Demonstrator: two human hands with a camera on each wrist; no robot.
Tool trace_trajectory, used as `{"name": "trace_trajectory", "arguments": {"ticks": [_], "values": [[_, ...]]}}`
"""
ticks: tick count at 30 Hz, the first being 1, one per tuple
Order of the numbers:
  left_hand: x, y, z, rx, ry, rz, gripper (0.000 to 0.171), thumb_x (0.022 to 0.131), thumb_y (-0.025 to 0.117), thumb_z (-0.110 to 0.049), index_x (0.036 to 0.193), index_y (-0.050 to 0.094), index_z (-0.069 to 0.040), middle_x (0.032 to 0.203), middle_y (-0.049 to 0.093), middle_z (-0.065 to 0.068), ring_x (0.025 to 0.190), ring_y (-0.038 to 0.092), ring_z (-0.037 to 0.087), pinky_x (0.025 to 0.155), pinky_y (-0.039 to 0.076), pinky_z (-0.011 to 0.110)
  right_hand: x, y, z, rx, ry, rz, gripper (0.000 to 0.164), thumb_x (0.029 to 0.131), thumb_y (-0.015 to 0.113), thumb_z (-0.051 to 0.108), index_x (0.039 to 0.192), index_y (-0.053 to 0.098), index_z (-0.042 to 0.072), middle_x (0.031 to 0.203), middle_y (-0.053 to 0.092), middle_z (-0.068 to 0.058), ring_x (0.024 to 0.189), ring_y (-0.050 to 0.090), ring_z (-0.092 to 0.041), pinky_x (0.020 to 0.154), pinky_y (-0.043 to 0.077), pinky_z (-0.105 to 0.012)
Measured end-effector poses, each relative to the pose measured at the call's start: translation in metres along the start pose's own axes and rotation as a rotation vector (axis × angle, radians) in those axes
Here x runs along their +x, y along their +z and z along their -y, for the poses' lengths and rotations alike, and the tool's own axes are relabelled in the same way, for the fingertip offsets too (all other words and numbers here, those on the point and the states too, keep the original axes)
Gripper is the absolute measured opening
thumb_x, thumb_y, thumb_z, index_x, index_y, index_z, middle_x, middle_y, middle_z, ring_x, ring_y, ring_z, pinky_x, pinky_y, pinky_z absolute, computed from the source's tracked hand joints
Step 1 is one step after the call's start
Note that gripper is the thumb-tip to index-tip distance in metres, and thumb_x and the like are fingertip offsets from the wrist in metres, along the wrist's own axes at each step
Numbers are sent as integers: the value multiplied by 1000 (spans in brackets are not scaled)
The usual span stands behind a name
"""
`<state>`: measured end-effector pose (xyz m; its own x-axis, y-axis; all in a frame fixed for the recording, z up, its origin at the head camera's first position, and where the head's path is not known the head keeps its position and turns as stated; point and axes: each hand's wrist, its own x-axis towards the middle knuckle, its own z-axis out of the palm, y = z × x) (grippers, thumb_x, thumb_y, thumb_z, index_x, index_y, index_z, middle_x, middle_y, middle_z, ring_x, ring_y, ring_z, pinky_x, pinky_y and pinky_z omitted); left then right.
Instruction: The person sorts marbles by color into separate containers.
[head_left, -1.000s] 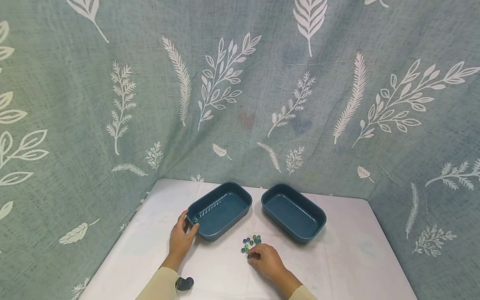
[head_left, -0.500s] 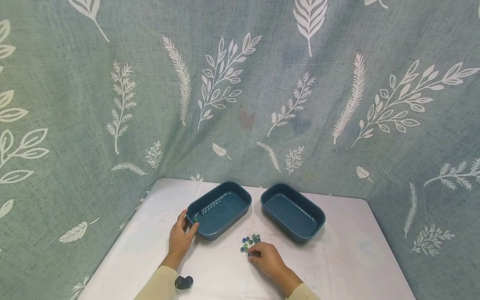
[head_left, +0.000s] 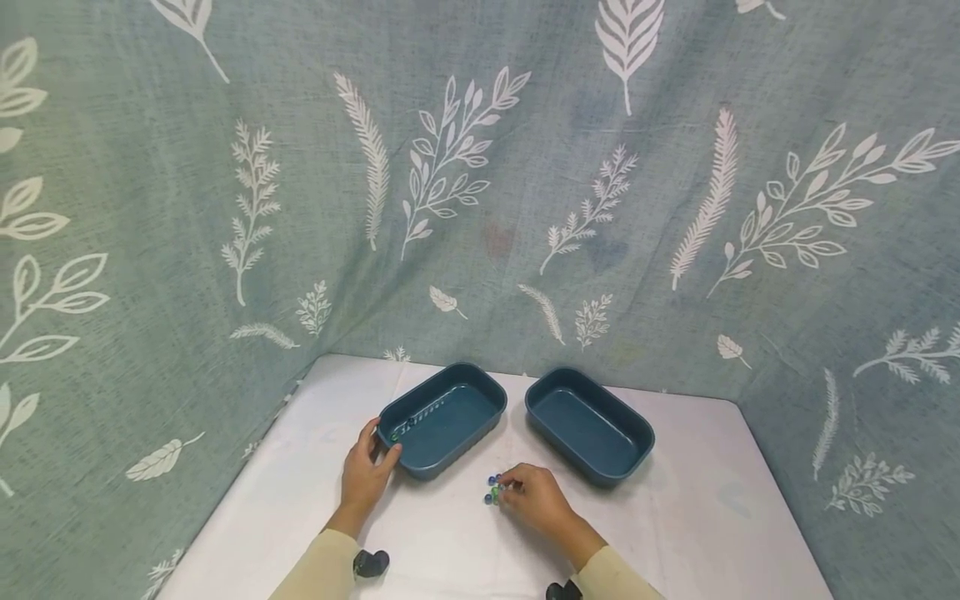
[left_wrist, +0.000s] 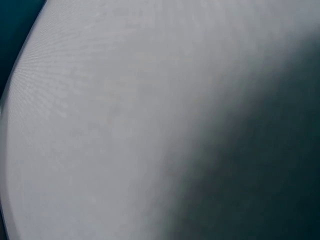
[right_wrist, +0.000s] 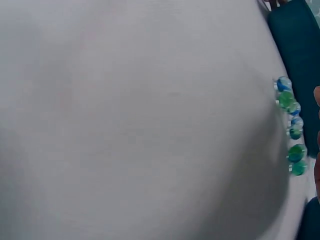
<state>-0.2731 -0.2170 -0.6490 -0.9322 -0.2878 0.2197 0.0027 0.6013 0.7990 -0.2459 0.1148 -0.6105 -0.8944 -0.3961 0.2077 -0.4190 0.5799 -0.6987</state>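
Right hand (head_left: 536, 500): fingers bent over blue and green marbles (right_wrist: 286, 100), clustered at nine o'clock on a white surface (head_left: 690, 500); whether one is pinched cannot be told. Left hand (head_left: 365, 477): left tray (head_left: 450, 425) gripped at its eight-o'clock corner. Right tray (head_left: 588, 429): placed at one o'clock.

Soft light brightened the white tablecloth (head_left: 450, 542); both wrist views were dim, shadowed and blurry, though marbles (right_wrist: 286, 100) glinted.
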Motion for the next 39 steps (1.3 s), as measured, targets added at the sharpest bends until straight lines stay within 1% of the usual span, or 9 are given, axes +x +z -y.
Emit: {"name": "trace_trajectory", "arguments": {"ticks": [4, 9, 17, 19, 22, 25, 30, 34, 39], "values": [[1, -3, -2, 0, -6, 6, 71, 90, 69, -33, 150, 33, -22, 145, 46, 16, 130, 46, 35, 110, 32, 48, 14, -3, 3, -3, -17, -1, 16, 81, 77, 8, 96, 74, 14, 89, 65, 11, 81, 59, -8, 71, 52, -25], [2, -6, -8, 9, -6, 10, 71, 90, 69, -34, 150, 33, -21, 145, 46, 17, 130, 46, 36, 110, 31, 50, 36, -7, 12, 3, -37, -1, 14, 83, 76, 10, 97, 75, 12, 91, 66, 11, 84, 61, -13, 72, 51, -27], [2, -4, -10, 11, -27, 10, 71, 90, 68, -36, 151, 33, -23, 144, 47, 18, 131, 44, 36, 111, 29, 52, 64, -8, 16, -27, -33, 19, 14, 86, 75, 15, 98, 75, 11, 90, 65, 12, 85, 59, -10, 69, 50, -26], [2, -3, -9, 8, -28, 7, 71, 90, 68, -35, 150, 33, -24, 144, 47, 18, 131, 44, 37, 110, 29, 52, 69, -8, 17, -32, -31, 27, 14, 86, 75, 17, 99, 75, 11, 91, 65, 13, 85, 58, -10, 69, 50, -27], [2, -1, -8, 7, -29, 1, 70, 90, 69, -36, 150, 33, -26, 144, 48, 17, 131, 45, 35, 110, 30, 52, 76, -9, 19, -43, -11, 30, 13, 86, 75, 19, 99, 75, 16, 91, 64, 14, 86, 57, -8, 69, 50, -26], [2, -1, -6, 5, -12, -1, 70, 90, 69, -36, 150, 34, -25, 144, 48, 17, 130, 46, 35, 109, 32, 51, 83, -8, 21, -67, -15, 19, 13, 86, 75, 21, 99, 74, 19, 91, 63, 15, 85, 56, -7, 69, 50, -26], [1, -2, -4, -4, 4, -11, 70, 89, 70, -34, 149, 35, -23, 143, 49, 17, 129, 47, 36, 108, 33, 52, 94, -3, 27, -50, -32, 3, 17, 86, 76, 21, 101, 75, 15, 92, 64, 12, 84, 57, -8, 70, 51, -26], [-2, -2, -3, 5, -15, -10, 70, 89, 70, -38, 149, 36, -24, 142, 50, 17, 129, 47, 36, 108, 32, 53, 104, 2, 31, -22, -20, 15, 18, 86, 76, 20, 102, 75, 14, 93, 65, 12, 84, 58, -7, 70, 52, -24], [-3, -1, -2, 21, -36, -8, 71, 89, 69, -41, 149, 35, -26, 141, 50, 18, 129, 47, 36, 109, 31, 53, 115, 5, 36, -39, -27, 49, 17, 86, 76, 19, 103, 74, 14, 94, 65, 11, 83, 58, -6, 68, 52, -22]]}}
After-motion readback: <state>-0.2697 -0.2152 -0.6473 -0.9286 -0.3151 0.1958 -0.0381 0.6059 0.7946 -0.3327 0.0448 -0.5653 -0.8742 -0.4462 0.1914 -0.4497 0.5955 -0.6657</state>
